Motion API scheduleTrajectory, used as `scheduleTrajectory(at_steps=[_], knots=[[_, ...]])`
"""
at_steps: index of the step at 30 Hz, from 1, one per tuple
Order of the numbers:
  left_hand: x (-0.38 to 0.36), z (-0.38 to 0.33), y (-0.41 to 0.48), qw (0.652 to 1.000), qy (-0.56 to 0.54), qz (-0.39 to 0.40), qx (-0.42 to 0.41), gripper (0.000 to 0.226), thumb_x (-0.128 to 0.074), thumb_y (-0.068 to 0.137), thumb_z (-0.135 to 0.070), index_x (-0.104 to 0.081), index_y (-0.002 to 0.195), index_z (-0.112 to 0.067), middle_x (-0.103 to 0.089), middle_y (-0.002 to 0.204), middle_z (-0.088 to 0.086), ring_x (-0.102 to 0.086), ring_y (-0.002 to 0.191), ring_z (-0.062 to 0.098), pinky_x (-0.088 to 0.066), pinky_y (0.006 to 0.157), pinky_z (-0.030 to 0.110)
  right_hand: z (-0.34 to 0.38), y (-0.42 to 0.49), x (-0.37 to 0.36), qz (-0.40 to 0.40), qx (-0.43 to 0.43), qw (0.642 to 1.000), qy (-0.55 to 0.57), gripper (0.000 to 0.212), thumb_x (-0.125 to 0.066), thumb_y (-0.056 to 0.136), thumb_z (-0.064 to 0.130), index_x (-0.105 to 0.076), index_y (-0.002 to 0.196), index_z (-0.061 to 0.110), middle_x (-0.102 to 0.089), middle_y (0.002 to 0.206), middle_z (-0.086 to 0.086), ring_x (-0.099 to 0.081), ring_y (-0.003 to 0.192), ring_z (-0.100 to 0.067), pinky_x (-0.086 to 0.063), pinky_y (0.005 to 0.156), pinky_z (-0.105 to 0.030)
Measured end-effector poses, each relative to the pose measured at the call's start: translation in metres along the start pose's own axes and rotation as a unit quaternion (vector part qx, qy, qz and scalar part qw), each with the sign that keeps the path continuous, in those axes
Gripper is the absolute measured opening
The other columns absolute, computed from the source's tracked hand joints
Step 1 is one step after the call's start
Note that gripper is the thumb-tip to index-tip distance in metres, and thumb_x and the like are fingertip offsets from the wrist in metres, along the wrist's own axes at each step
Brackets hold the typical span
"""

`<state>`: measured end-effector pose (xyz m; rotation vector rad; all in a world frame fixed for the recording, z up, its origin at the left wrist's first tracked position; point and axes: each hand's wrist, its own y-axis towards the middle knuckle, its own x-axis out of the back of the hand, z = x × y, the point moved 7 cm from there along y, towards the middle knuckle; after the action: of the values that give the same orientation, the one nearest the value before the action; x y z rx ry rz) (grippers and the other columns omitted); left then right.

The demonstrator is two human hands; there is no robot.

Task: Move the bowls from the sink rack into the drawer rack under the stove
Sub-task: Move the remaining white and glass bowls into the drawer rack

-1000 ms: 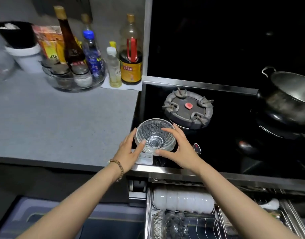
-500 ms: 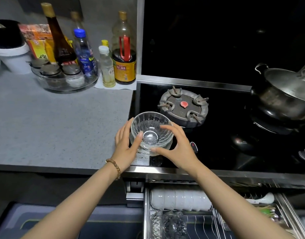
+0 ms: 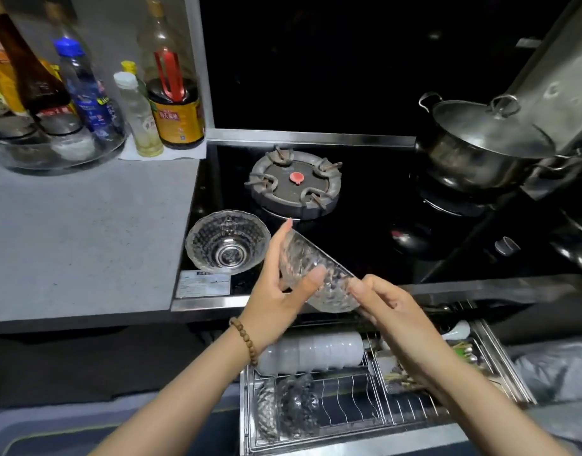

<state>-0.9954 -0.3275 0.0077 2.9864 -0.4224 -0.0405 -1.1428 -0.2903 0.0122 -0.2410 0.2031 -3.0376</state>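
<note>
A cut-glass bowl is tilted on its side above the stove's front edge, held between my left hand and my right hand. A second glass bowl stands upright on the black stove top at its front left corner. Below, the drawer rack is pulled open. It holds a row of white bowls on edge at the back and a few glass bowls on edge at the left. The rack's wire slots to the right of them are bare.
A gas burner sits behind the bowls. A lidded steel pot is on the right burner. Bottles and a glass tray of jars stand at the back of the grey counter. Utensils lie in the drawer's right compartment.
The stacked glass bowls have been separated: both hands lifted the top bowl, tilted it and moved it right and toward me, leaving the other on the stove. The view shifted lower.
</note>
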Motion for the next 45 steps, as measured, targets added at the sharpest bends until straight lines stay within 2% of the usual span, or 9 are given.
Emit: scheduleTrajectory(at_steps=[2,5,12,16,19,24,31,39,45], knots=[[-0.024,0.018,-0.009,0.999,-0.013,0.028,0.031,0.102,-0.06,0.055,-0.076,-0.019,0.141,-0.04,-0.029,0.14,-0.029,-0.038,0.117,-0.025,-0.039,0.084,-0.002,-0.022,-0.018,0.015,0.018,-0.039,0.999,-0.025,0.055,-0.062,0.068,0.065,-0.069,0.083,0.012,-0.07,0.088,0.007,-0.061,0.089,-0.005,-0.041,0.09,-0.025],[-0.056,0.049,-0.024,0.99,-0.042,0.075,0.109,0.088,-0.062,0.058,-0.073,-0.025,0.135,-0.05,-0.034,0.144,-0.019,-0.05,0.121,-0.002,-0.051,0.092,0.021,-0.048,-0.041,0.031,0.026,-0.075,0.995,-0.063,0.029,-0.063,0.069,0.064,-0.072,0.087,0.044,-0.057,0.109,0.043,-0.043,0.115,0.018,-0.031,0.104,-0.026],[-0.094,0.142,-0.049,0.936,-0.027,0.15,0.318,0.074,-0.057,0.066,-0.065,-0.031,0.133,-0.045,-0.055,0.127,-0.006,-0.068,0.097,0.017,-0.059,0.081,0.037,-0.116,-0.052,0.039,0.059,-0.096,0.994,0.001,0.027,-0.065,0.074,0.026,-0.071,0.097,0.011,-0.076,0.09,-0.008,-0.071,0.083,-0.019,-0.056,0.08,-0.028],[-0.095,0.202,-0.059,0.907,0.009,0.164,0.388,0.073,-0.048,0.07,-0.073,-0.033,0.132,-0.037,-0.061,0.12,0.004,-0.071,0.09,0.025,-0.056,0.086,0.045,-0.168,-0.04,0.032,0.05,-0.147,0.985,0.07,0.025,-0.066,0.077,0.015,-0.067,0.101,0.007,-0.075,0.088,-0.017,-0.07,0.07,-0.017,-0.057,0.068,-0.023],[-0.079,0.234,-0.059,0.913,0.053,0.117,0.387,0.05,-0.036,0.085,-0.061,-0.038,0.128,-0.036,-0.057,0.126,-0.001,-0.062,0.102,0.021,-0.047,0.101,0.043,-0.206,-0.032,0.029,0.026,-0.208,0.971,0.112,0.019,-0.061,0.085,0.009,-0.067,0.103,0.009,-0.076,0.083,-0.009,-0.069,0.064,-0.01,-0.052,0.055,-0.016],[-0.043,0.282,-0.071,0.896,0.233,0.129,0.355,0.06,-0.04,0.09,-0.052,-0.029,0.143,-0.026,-0.035,0.149,0.001,-0.039,0.133,0.019,-0.032,0.112,0.036,-0.27,-0.019,0.03,-0.021,-0.304,0.948,0.089,0.023,-0.059,0.088,0.016,-0.065,0.109,0.01,-0.074,0.084,-0.003,-0.068,0.057,-0.004,-0.051,0.05,-0.016],[-0.033,0.332,-0.086,0.813,0.463,0.218,0.278,0.069,-0.035,0.091,-0.056,-0.008,0.148,-0.028,-0.004,0.159,-0.005,-0.003,0.146,0.018,-0.004,0.119,0.037,-0.332,-0.006,0.033,-0.045,-0.387,0.916,0.097,0.024,-0.058,0.089,0.018,-0.066,0.108,0.008,-0.071,0.087,-0.007,-0.065,0.052,-0.007,-0.052,0.047,-0.024],[-0.043,0.357,-0.083,0.794,0.509,0.241,0.229,0.079,-0.042,0.087,-0.056,0.003,0.147,-0.031,0.01,0.158,-0.006,0.011,0.146,0.018,0.01,0.114,0.035,-0.369,0.011,0.019,-0.017,-0.442,0.886,0.14,0.012,-0.051,0.092,0.006,-0.062,0.089,0.003,-0.069,0.05,0.002,-0.061,0.04,-0.003,-0.049,0.039,-0.015],[-0.041,0.374,-0.089,0.783,0.517,0.243,0.247,0.081,-0.048,0.086,-0.053,0.001,0.147,-0.034,0.008,0.158,-0.005,0.011,0.145,0.018,0.011,0.112,0.034,-0.396,0.015,0.001,0.005,-0.457,0.876,0.155,0.015,-0.05,0.092,0.004,-0.059,0.081,0.005,-0.071,0.054,-0.002,-0.063,0.042,-0.006,-0.049,0.039,-0.015]])
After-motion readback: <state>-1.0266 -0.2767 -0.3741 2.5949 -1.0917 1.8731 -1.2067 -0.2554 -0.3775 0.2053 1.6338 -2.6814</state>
